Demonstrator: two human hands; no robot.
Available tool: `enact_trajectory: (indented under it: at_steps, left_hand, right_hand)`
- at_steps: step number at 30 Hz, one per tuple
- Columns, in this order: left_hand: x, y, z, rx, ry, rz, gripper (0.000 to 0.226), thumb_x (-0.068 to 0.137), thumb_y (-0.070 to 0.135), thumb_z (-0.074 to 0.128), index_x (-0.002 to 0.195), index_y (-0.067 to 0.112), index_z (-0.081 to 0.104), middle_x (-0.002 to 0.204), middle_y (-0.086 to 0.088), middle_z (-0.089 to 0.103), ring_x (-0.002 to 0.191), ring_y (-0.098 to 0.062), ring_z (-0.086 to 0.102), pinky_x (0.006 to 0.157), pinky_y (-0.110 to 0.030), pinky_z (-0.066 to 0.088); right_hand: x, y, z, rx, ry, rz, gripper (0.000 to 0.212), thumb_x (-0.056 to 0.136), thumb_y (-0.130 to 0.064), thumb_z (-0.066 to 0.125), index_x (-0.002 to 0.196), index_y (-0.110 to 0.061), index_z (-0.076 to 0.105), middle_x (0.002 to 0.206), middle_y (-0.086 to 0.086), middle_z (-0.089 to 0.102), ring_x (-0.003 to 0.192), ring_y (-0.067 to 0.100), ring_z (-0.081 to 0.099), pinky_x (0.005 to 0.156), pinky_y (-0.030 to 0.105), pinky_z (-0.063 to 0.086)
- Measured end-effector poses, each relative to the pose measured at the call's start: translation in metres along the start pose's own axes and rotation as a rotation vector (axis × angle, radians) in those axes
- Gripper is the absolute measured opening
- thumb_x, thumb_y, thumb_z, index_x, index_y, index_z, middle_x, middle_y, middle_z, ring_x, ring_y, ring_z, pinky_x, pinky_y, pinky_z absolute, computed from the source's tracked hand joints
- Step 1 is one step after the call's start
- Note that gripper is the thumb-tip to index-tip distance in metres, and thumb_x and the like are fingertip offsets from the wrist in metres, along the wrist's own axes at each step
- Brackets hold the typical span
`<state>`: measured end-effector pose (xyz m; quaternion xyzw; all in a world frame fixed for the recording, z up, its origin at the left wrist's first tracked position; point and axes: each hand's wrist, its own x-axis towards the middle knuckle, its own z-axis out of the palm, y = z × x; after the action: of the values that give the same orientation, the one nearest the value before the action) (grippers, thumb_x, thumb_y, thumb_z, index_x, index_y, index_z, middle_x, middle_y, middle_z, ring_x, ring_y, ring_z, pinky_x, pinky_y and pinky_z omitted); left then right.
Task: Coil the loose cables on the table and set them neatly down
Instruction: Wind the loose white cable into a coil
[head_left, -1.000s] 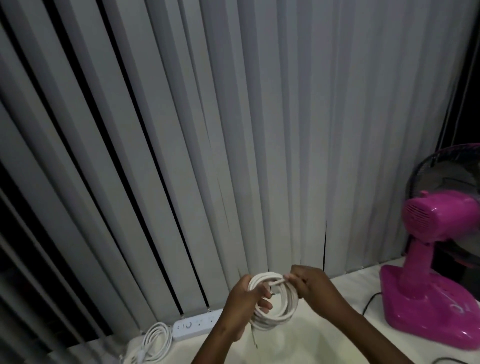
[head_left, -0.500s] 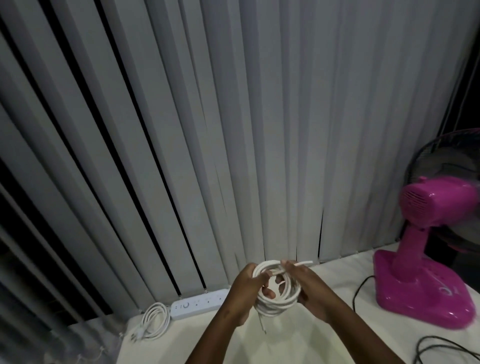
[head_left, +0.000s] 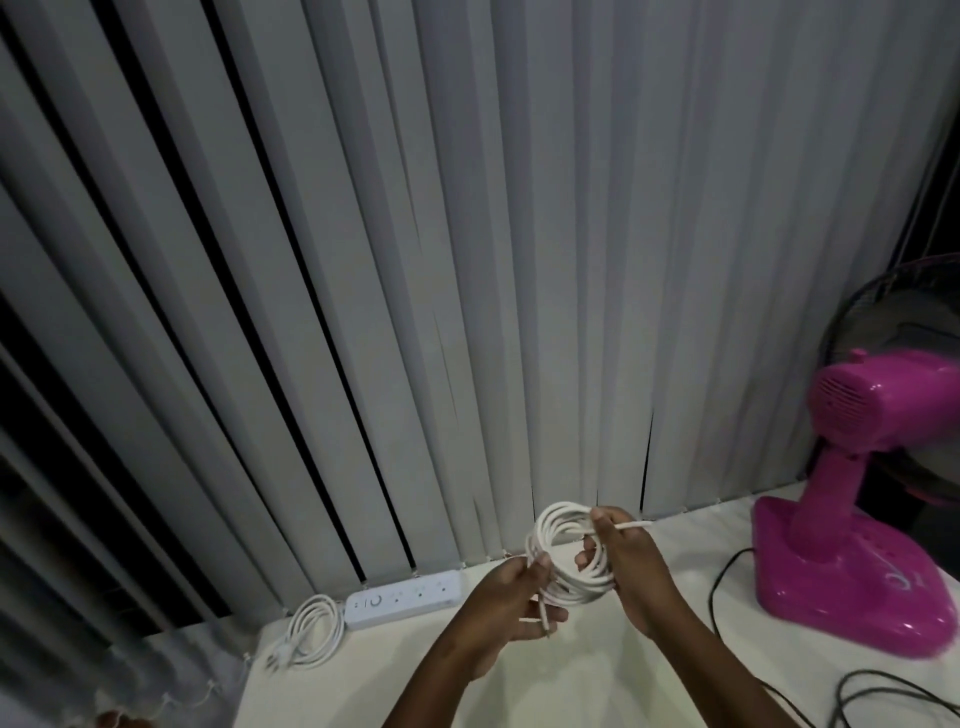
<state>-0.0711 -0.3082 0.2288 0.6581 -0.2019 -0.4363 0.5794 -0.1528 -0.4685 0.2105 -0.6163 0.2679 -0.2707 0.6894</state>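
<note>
We hold the white cable coil (head_left: 569, 558) above the tabletop (head_left: 597, 675). Our left hand (head_left: 511, 597) pinches its left side; our right hand (head_left: 631, 566) grips the right, fingers closed round the strands.

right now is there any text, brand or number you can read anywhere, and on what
No readable words or numbers anywhere.
white power strip: a round power symbol and small dot marks, no legible lettering.
pink fan base: pale squiggly marks, too blurred to read.
white cable coil held in both hands: no print visible.
</note>
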Motion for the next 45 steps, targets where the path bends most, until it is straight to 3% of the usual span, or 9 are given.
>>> enact_trajectory:
  at_steps: [9,13,18,24,29,34,38,42,45]
  left_hand:
    - [0.031,-0.020,-0.013,0.104,0.125,0.043,0.025,0.091,0.026,0.062,0.066,0.019,0.066,0.067,-0.005,0.060,0.048,-0.010,0.049,0.051,-0.022,0.046]
    - [0.053,-0.034,-0.019,0.064,0.129,-0.028,0.020,0.093,0.017,0.053,0.081,0.009,0.067,0.070,-0.006,0.065,0.051,-0.012,0.055,0.054,-0.023,0.050]
    - [0.096,-0.061,-0.011,0.149,0.166,-0.205,0.044,0.084,0.057,0.062,0.090,0.013,0.061,0.079,-0.002,0.064,0.061,-0.011,0.060,0.064,-0.024,0.056]
    - [0.152,-0.080,-0.024,-0.010,0.251,-0.262,0.029,0.090,0.036,0.064,0.076,0.014,0.049,0.068,-0.004,0.046,0.052,-0.011,0.043,0.060,-0.027,0.043]
    - [0.195,-0.101,-0.047,-0.031,0.245,-0.302,0.025,0.093,0.029,0.061,0.082,0.008,0.052,0.081,-0.014,0.045,0.063,-0.014,0.049,0.072,-0.029,0.047]
    - [0.241,-0.130,-0.065,-0.006,0.309,-0.342,0.026,0.092,0.026,0.063,0.077,0.009,0.051,0.065,-0.005,0.047,0.053,-0.010,0.047,0.057,-0.022,0.043]
    - [0.256,-0.156,-0.076,0.220,0.396,-0.319,0.033,0.089,0.038,0.063,0.065,0.018,0.053,0.055,0.004,0.048,0.051,-0.008,0.043,0.048,-0.019,0.032]
    - [0.253,-0.167,-0.081,0.424,0.434,-0.187,0.045,0.080,0.053,0.065,0.073,0.008,0.065,0.067,0.006,0.058,0.065,-0.012,0.051,0.063,-0.029,0.040]
    - [0.245,-0.164,-0.075,0.512,0.520,0.002,0.034,0.084,0.033,0.072,0.106,0.007,0.066,0.104,-0.005,0.067,0.097,-0.018,0.061,0.089,-0.034,0.049]
  right_hand:
    - [0.016,0.026,-0.004,-0.268,0.170,-0.126,0.031,0.100,-0.032,0.041,0.081,-0.019,0.061,0.064,0.005,0.063,0.046,0.004,0.060,0.045,0.013,0.042]
    - [0.032,0.050,-0.007,-0.256,0.159,-0.066,0.029,0.100,-0.027,0.042,0.082,-0.017,0.062,0.065,0.006,0.064,0.050,0.008,0.060,0.056,0.029,0.046]
    - [0.058,0.097,-0.006,-0.214,0.159,0.029,0.026,0.099,-0.029,0.045,0.083,-0.018,0.062,0.071,0.005,0.070,0.054,0.007,0.066,0.051,0.017,0.048]
    - [0.102,0.140,0.002,-0.017,-0.064,0.148,0.037,0.101,-0.019,0.038,0.089,-0.004,0.070,0.089,0.027,0.071,0.080,0.040,0.066,0.074,0.049,0.051]
    - [0.140,0.178,-0.001,0.075,-0.120,0.335,0.026,0.094,-0.030,0.053,0.092,-0.009,0.069,0.086,0.011,0.067,0.080,0.023,0.060,0.072,0.038,0.044]
    - [0.177,0.211,0.001,-0.007,0.029,0.412,0.017,0.091,-0.014,0.062,0.080,-0.011,0.075,0.078,0.017,0.067,0.073,0.028,0.059,0.069,0.040,0.047]
    - [0.190,0.228,-0.002,-0.198,0.059,0.386,0.021,0.087,-0.008,0.063,0.074,-0.021,0.073,0.086,0.015,0.073,0.087,0.037,0.067,0.085,0.052,0.053]
    - [0.190,0.232,-0.003,-0.349,0.016,0.304,0.005,0.084,-0.016,0.068,0.084,-0.017,0.073,0.083,0.004,0.073,0.085,0.028,0.068,0.082,0.044,0.054]
    - [0.185,0.230,-0.005,-0.382,-0.004,0.263,0.008,0.081,-0.018,0.072,0.088,-0.018,0.070,0.088,0.001,0.073,0.086,0.020,0.067,0.082,0.035,0.049]
